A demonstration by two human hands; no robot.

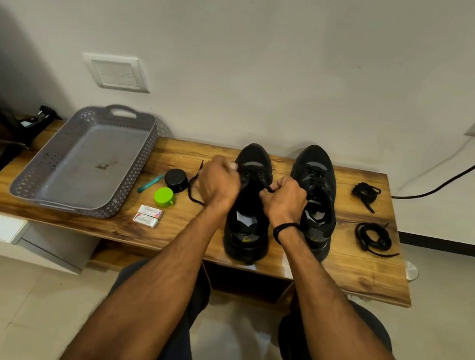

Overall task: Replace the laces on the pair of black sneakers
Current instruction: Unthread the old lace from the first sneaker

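Sneaker (246, 241), toe toward wall, left hand (218, 184), right hand (285, 201) gripping its lace (190, 191)

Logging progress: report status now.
Left hand, right hand both grip lace on left sneaker. Right sneaker stands alongside. Loose lace coils far right, nothing blocking.

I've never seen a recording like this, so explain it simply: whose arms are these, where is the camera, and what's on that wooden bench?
There is no machine: a person wears one camera on the head, looking down at their own arms. The left hand and right hand each grip a black lace over one black sneaker, which stands beside the other sneaker on the wooden bench. Right of the shoes lie a small lace bundle and a larger lace bundle. Left of them are a green cup, a round black object, two small boxes and a grey basket.
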